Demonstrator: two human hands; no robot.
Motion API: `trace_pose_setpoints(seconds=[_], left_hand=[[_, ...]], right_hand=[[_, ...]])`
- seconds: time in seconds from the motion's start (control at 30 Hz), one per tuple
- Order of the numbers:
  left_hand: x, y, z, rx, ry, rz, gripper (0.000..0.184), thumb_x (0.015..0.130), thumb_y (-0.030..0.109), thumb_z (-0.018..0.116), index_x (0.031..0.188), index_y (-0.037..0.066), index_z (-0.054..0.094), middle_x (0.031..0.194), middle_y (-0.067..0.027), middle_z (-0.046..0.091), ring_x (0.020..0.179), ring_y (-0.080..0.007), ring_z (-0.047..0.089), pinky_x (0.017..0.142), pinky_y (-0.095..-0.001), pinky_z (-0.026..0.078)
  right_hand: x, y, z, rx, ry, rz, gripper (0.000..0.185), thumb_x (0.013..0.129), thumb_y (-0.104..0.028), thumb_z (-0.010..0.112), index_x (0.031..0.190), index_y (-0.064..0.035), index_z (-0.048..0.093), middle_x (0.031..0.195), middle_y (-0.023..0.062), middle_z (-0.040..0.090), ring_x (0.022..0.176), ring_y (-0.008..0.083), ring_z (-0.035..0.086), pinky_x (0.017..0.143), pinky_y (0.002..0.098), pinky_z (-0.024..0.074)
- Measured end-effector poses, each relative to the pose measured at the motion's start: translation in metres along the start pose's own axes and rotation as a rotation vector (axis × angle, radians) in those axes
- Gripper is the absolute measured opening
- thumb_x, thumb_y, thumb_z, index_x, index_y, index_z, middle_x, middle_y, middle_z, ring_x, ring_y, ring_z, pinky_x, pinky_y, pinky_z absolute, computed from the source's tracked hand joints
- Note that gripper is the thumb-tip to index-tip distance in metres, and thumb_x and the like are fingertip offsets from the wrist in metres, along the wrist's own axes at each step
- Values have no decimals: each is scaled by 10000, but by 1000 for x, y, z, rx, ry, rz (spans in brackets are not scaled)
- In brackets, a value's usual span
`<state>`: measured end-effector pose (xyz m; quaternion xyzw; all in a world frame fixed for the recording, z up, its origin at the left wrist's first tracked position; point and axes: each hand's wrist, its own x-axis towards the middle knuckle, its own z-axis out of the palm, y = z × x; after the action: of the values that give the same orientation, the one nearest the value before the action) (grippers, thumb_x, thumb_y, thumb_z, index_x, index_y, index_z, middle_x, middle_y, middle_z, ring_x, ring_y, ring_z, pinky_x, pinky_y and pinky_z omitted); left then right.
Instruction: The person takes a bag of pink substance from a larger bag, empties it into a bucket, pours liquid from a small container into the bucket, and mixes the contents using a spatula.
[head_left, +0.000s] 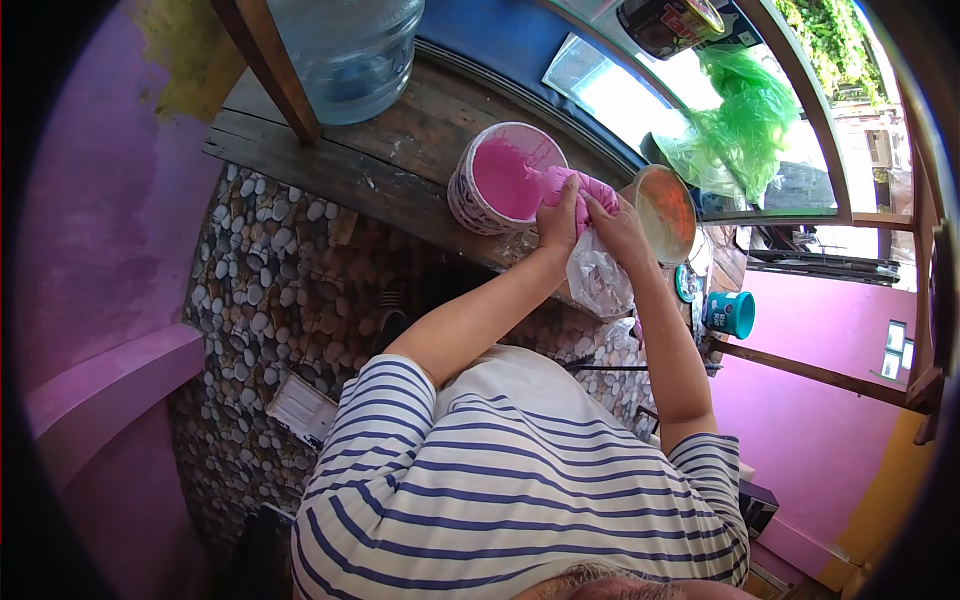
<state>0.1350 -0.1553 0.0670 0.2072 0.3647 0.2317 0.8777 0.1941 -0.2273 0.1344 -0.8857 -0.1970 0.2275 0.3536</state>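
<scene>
A clear plastic bag [600, 275] with pink paint in its upper end is gripped by both my hands. My left hand [557, 222] closes around the paint-filled end from the left, its thumb pressed on it. From the right, my right hand [620, 232] squeezes the same bag. The bag's open end points left over a white bucket [467, 207], and pink paint [500, 180] coats the bucket's inside. Below my hands hangs the loose, crumpled part of the bag.
The bucket stands on a wooden bench [400, 165], with a large water bottle [350, 60] farther left. A round orange-stained basin [665, 212] is right of my hands. Beyond are a green plastic bag [745, 120], a can [670, 22] and a teal tub [730, 315].
</scene>
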Motion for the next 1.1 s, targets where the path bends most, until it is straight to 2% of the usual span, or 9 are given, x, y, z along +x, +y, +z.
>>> trace_pose_setpoints(seconds=[0.13,0.33,0.67,0.83,1.07,1.1], left_hand=[[-4,4,-1,5,-9,7,541,868,535,750,953,2,711,913,-73,690,781,-142,651,702,-321,537],[1,-4,-4,-34,-30,-59,484,882,493,751,967,18,709,908,-57,686,765,-133,645,686,-310,534],[6,-9,-7,-104,-54,-112,438,876,457,764,989,39,695,863,-36,663,724,-133,641,651,-310,536],[5,-4,-7,-79,-79,-137,442,841,444,805,991,42,696,885,-35,669,740,-134,647,668,-303,539],[-10,15,-1,-125,-102,-162,389,821,391,835,991,68,703,891,-29,674,738,-131,649,674,-300,542],[-9,15,0,-127,-105,-184,337,845,382,814,933,76,706,849,-19,671,700,-122,634,644,-293,531]], right_hand=[[-4,-7,-1,-69,10,2,436,946,-386,664,1210,-40,697,1094,181,738,1034,247,706,905,365,531],[-14,-25,-4,-159,27,2,428,950,-377,656,1210,-40,698,1090,188,738,1040,272,708,907,373,527],[-22,-37,-4,-113,9,43,438,956,-379,643,1226,-37,687,1132,199,726,1079,293,696,930,380,516],[-17,-29,-2,-187,22,-14,470,958,-412,623,1232,-34,679,1119,221,719,1085,327,691,931,393,515],[-18,-33,-3,-258,-3,9,459,967,-430,592,1229,-63,679,1135,235,708,1098,379,674,942,424,508],[-18,-32,-3,-254,-11,-3,453,968,-428,589,1227,-67,678,1138,239,704,1100,389,670,943,427,507]])
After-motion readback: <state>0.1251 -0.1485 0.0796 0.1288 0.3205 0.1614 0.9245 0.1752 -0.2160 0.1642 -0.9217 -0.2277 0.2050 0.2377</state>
